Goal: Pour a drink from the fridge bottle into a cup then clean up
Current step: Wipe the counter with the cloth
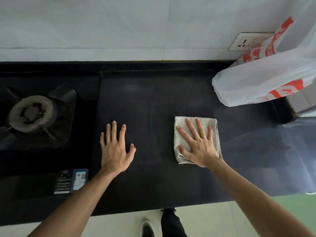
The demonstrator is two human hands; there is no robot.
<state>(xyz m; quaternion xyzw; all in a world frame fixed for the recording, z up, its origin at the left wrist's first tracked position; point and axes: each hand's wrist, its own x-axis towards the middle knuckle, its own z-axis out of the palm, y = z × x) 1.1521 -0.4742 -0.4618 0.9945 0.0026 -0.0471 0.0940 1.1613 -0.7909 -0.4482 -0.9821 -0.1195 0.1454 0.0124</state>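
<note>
A pale tiled wall (119,28) fills the far side; below it a black countertop (153,103) runs from left to right, its near edge above a light floor (119,223). A black gas hob (51,159) is set into the left part of the countertop, with one round burner (32,113) under a pan support; a white plastic bag (256,79) with red print stands at the far right, leaning against the wall and partly covering a wall socket (246,42).

A folded grey cloth (179,140) lies flat on the countertop, right of centre and nearer than the bag, well apart from it; the right hand (200,147) presses down on it with palm flat and fingers straight and spread, gripping nothing. The left hand (114,151) is over the bare countertop just right of the hob, fingers straight and spread, holding nothing; whether it touches the surface cannot be told.

A printed label (71,181) sits on the hob's near right corner; a dark shoe (147,229) shows on the floor at the near edge.
</note>
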